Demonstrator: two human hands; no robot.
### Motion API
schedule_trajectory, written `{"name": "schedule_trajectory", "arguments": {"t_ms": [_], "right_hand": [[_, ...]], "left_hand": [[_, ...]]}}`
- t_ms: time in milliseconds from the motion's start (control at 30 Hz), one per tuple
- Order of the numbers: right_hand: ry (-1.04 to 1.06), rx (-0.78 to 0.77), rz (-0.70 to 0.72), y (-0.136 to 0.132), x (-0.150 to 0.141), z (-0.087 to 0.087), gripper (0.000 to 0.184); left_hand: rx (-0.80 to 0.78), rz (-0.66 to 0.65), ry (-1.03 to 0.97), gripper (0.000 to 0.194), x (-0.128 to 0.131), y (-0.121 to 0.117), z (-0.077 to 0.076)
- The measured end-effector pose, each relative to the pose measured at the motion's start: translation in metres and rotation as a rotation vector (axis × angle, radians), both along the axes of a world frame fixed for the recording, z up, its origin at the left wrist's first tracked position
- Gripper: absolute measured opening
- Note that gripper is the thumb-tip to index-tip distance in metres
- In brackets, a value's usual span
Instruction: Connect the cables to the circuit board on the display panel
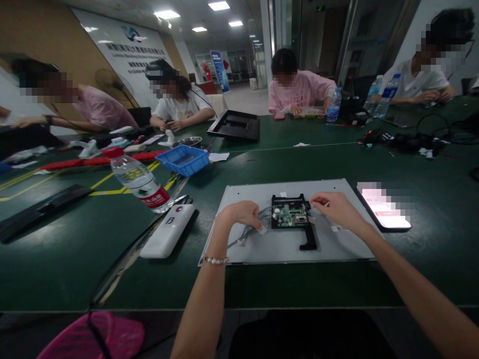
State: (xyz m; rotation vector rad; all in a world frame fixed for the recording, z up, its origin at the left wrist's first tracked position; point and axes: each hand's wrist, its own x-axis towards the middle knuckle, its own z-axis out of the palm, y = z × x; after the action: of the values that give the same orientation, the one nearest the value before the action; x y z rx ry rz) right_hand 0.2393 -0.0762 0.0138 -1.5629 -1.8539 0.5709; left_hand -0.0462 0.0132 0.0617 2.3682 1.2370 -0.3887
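Note:
A green circuit board (290,216) sits in a black bracket (310,239) on a flat light-grey panel (239,254). To the left of the board, my left hand (244,213) is closed, with its thumb at a small white piece (263,230) beside grey cables (245,233). Whether those fingers grip anything is hidden. My right hand (333,205) pinches at the bracket's upper right edge; what lies between the fingertips is too small to make out. Several white tape-like pieces lie around the bracket.
Right of the panel lies a lit phone (385,209). To its left are a white power bank (168,232), a tilted water bottle (138,182) and a blue basket (183,160). A black frame (235,125) lies farther back. Several people sit across the table.

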Motion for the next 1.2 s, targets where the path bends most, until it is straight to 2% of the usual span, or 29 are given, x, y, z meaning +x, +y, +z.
{"name": "schedule_trajectory", "arguments": {"t_ms": [133, 300, 333, 400, 467, 533, 700, 800, 933, 1067, 1200], "right_hand": [[-0.028, -0.072, -0.007, 0.001, 0.011, 0.0, 0.02], [-0.045, -0.17, 0.065, 0.001, 0.019, 0.0, 0.021], [-0.047, -0.186, 0.081, 0.001, 0.019, -0.001, 0.021], [-0.066, -0.215, 0.118, 0.001, 0.017, -0.003, 0.023], [-0.094, -0.235, 0.152, 0.001, 0.014, -0.006, 0.025], [-0.119, -0.245, 0.179, 0.002, 0.011, -0.008, 0.025], [-0.106, -0.284, 0.196, 0.002, 0.012, -0.007, 0.017], [-0.088, -0.307, 0.132, 0.005, 0.025, -0.007, 0.017], [-0.181, -0.313, -0.027, 0.011, 0.05, -0.013, 0.02], [-0.311, -0.236, -0.166, 0.015, 0.064, -0.025, 0.026], [-0.348, -0.044, -0.236, 0.017, 0.056, -0.029, 0.035]], "left_hand": [[0.082, 0.028, -0.101, 0.036, -0.007, 0.007, 0.002], [0.299, 0.192, -0.238, 0.039, -0.02, 0.015, 0.007], [0.302, 0.213, -0.236, 0.039, -0.023, 0.016, 0.007], [0.215, 0.202, -0.189, 0.04, -0.027, 0.017, 0.006], [0.086, 0.127, -0.102, 0.037, -0.028, 0.017, 0.004], [0.022, 0.055, -0.019, 0.03, -0.026, 0.016, 0.003], [0.083, 0.08, 0.028, 0.029, -0.02, 0.015, 0.007], [0.211, 0.209, 0.072, 0.03, -0.022, 0.016, 0.009], [0.331, 0.399, 0.177, 0.029, -0.027, 0.015, 0.007], [0.364, 0.462, 0.238, 0.03, -0.021, 0.012, 0.003], [0.536, 0.454, 0.19, 0.037, -0.006, 0.007, -0.003]]}}
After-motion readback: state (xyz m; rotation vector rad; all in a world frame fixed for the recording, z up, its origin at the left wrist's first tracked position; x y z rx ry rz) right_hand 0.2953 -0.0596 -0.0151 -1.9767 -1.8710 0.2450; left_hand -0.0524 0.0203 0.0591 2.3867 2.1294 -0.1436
